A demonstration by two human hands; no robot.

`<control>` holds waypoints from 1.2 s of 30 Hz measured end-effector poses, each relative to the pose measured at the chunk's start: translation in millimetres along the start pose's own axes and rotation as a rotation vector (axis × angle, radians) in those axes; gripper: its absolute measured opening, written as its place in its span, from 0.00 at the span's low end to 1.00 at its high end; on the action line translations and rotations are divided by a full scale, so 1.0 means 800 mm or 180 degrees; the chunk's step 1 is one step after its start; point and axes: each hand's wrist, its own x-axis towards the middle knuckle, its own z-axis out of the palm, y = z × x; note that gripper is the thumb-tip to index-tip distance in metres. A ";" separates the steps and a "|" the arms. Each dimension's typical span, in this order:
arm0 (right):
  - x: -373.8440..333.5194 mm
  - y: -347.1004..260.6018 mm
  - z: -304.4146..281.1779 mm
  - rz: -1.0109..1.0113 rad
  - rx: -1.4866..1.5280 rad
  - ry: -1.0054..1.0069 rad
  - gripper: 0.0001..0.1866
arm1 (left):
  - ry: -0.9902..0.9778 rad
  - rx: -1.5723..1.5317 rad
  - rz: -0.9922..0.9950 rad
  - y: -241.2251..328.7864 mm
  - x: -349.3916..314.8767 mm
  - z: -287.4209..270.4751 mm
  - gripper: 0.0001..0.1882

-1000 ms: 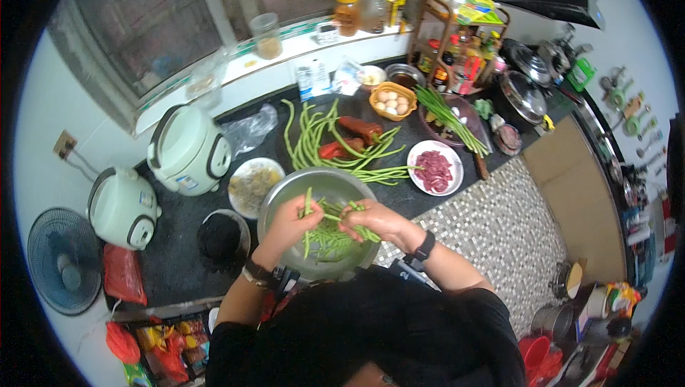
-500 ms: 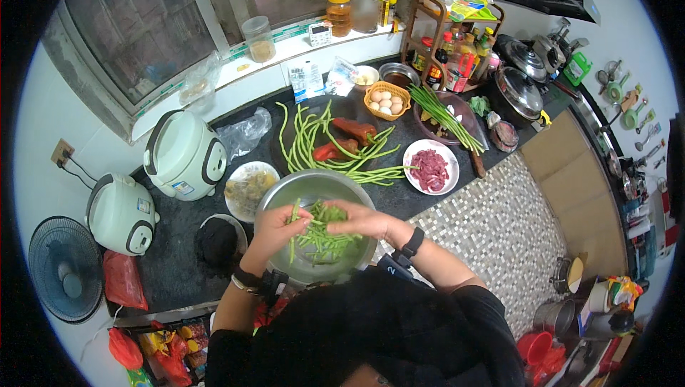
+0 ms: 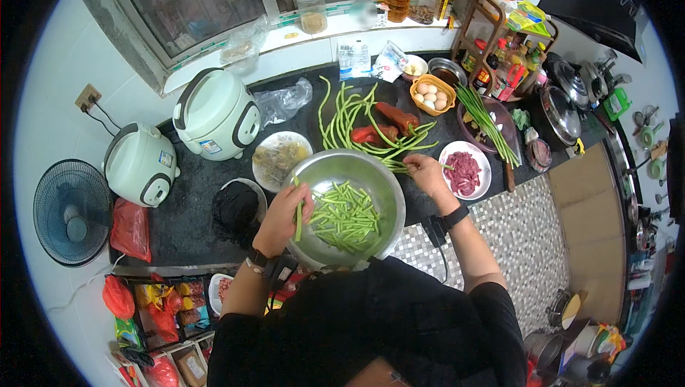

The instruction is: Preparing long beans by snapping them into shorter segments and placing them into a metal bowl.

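A big steel bowl (image 3: 394, 205) at the counter's front edge holds many short green bean pieces (image 3: 347, 217). Over its left side, my left hand (image 3: 287, 214) is closed round a length of green bean (image 3: 298, 205). My right hand (image 3: 427, 175) is beyond the bowl's right rim, thumb and fingers pinched on a long bean at the ends of the uncut long green beans (image 3: 342, 119). Those beans lie in a loose heap on the counter behind the bowl. Two red peppers, one nearer (image 3: 372, 135) and one farther (image 3: 398, 117), lie among them.
Close to my right hand stands a white plate of raw sliced meat (image 3: 465, 173). Behind are a basket of eggs (image 3: 432, 94) and scallions (image 3: 489, 124) across a bowl. A plate of pale food (image 3: 271, 173), a black bag (image 3: 237, 208) and rice cookers (image 3: 216, 119) stand left.
My right hand has left the bowl and moved right to the long beans. My left hand has stayed by the bowl with a bean piece. The view has shifted left.
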 end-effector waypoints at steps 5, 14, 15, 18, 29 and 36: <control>0.018 0.011 0.009 -0.0561 -0.0543 0.0246 0.15 | 0.0110 -0.0135 -0.0161 -0.009 -0.012 -0.014 0.14; 0.034 0.025 0.018 -0.0688 -0.1935 -0.0101 0.24 | 0.0534 -0.0043 -0.0035 -0.021 -0.028 0.000 0.10; 0.030 0.021 0.014 -0.0583 -0.1825 -0.0122 0.22 | 0.0465 -0.0098 0.0012 -0.025 -0.027 -0.001 0.10; 0.025 0.031 0.000 -0.0613 -0.1326 0.0055 0.11 | 0.0342 -0.0292 0.0038 -0.023 -0.026 -0.003 0.08; -0.017 -0.120 -0.086 0.0136 0.2260 -0.0287 0.09 | -0.0280 0.0321 -0.0181 -0.004 0.015 0.034 0.16; -0.082 -0.153 -0.066 0.0136 0.2389 -0.1974 0.17 | -0.0732 -0.0589 -0.0260 0.011 0.047 0.075 0.15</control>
